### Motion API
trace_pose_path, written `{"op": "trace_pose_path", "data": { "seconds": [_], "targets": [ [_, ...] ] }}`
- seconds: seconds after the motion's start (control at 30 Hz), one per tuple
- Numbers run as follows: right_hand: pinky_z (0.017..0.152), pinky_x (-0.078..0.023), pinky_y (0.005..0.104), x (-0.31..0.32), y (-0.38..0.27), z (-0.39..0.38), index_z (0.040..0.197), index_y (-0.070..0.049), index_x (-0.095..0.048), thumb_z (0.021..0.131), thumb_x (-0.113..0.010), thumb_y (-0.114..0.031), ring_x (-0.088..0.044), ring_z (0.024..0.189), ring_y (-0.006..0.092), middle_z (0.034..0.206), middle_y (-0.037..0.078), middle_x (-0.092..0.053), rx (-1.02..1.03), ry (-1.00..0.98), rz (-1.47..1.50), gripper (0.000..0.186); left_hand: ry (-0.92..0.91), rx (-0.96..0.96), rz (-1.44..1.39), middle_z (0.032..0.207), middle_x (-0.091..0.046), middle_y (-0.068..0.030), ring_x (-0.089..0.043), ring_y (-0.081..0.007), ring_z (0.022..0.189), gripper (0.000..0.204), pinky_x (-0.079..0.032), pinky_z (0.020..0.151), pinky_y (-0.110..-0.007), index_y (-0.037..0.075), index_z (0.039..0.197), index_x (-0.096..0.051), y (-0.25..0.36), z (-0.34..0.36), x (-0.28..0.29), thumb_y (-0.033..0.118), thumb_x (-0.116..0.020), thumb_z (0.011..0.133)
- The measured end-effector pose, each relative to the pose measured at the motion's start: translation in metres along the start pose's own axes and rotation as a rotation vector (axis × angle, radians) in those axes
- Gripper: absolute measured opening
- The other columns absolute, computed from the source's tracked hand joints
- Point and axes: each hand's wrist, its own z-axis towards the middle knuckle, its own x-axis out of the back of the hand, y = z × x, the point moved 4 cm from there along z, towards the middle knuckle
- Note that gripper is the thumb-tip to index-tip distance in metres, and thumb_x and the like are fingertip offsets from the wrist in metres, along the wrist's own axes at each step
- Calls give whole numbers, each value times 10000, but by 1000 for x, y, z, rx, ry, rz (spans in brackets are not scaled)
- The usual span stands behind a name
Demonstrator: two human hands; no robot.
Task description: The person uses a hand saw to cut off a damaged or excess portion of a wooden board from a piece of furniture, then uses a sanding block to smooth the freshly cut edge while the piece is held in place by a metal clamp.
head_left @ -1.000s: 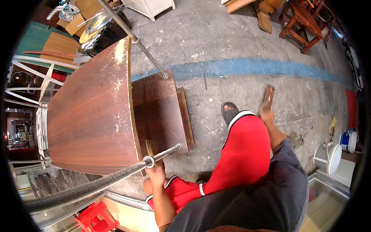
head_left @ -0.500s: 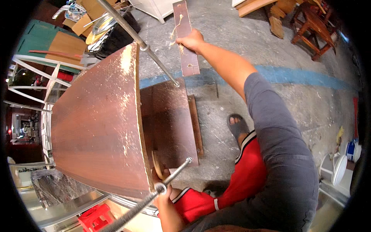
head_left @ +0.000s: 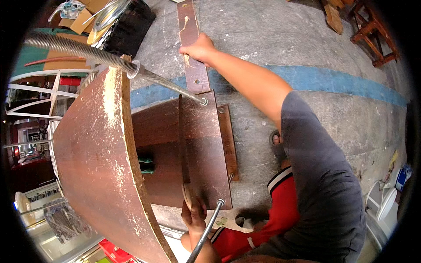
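Note:
My right hand (head_left: 201,49) is closed around a narrow brown board strip (head_left: 190,26) at the top, thumb over its face. This strip has holes near its ends and torn, pale patches. Low in the middle, my left hand (head_left: 194,215) grips the wooden handle of a handsaw (head_left: 183,144), its thin dark blade seen nearly edge-on. The blade stretches up across a lower brown board (head_left: 201,149) towards the strip's near end. A larger brown upper board (head_left: 92,149), strewn with sawdust, rises at left. Threaded metal rods (head_left: 171,85) with nuts meet the lower board's corners.
A small green object (head_left: 146,165) lies on the lower board. Another brown board (head_left: 228,144) shows underneath. White metal frames (head_left: 44,90) and a black bin (head_left: 131,30) stand at left, a wooden stool (head_left: 372,35) at far right. A blue stripe (head_left: 333,83) crosses the concrete floor.
My left hand and the handsaw have come further out from behind the upper board, so the blade now shows. My right hand still holds the strip. The view has shifted.

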Motion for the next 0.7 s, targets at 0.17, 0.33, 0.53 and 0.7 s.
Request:
{"op": "trace_pose_path", "data": {
  "seconds": [0.17, 0.33, 0.53, 0.7],
  "targets": [
    [886, -569, 375, -2, -8, 6, 1107, 91, -662, 612, -897, -298, -700, 1032, 326, 1133, 252, -695, 39, -53, -77, 672, 67, -50, 47, 742, -577, -23, -438, -59, 511, 588, -298, 442, -214, 7, 1132, -537, 5, 5, -14, 565, -603, 958],
    [879, -570, 372, 6, 6, 9, 1121, 106, -658, 616, -899, -314, -705, 1022, 330, 1133, 254, -696, 38, -61, -8, 700, 46, -32, 67, 776, -586, -46, -473, -78, 544, 603, -336, 451, -215, 2, 1163, -522, 6, 11, -15, 566, -590, 960],
    [849, -576, 365, -2, 13, 14, 1089, 94, -679, 628, -895, -302, -712, 988, 303, 1115, 225, -710, 6, 6, -93, 645, 35, -23, 44, 789, -592, -60, -496, -91, 559, 595, -360, 448, -217, 2, 1185, -515, 6, 15, -18, 550, -586, 964],
    [755, -577, 372, -5, 23, 15, 1036, 63, -699, 680, -864, -229, -715, 865, 236, 988, 163, -729, 0, -64, 32, 489, 18, -44, 40, 780, -578, -43, -465, -79, 577, 488, -338, 481, -218, -10, 1140, -530, 11, 16, -22, 465, -530, 1025]
  ]
}}
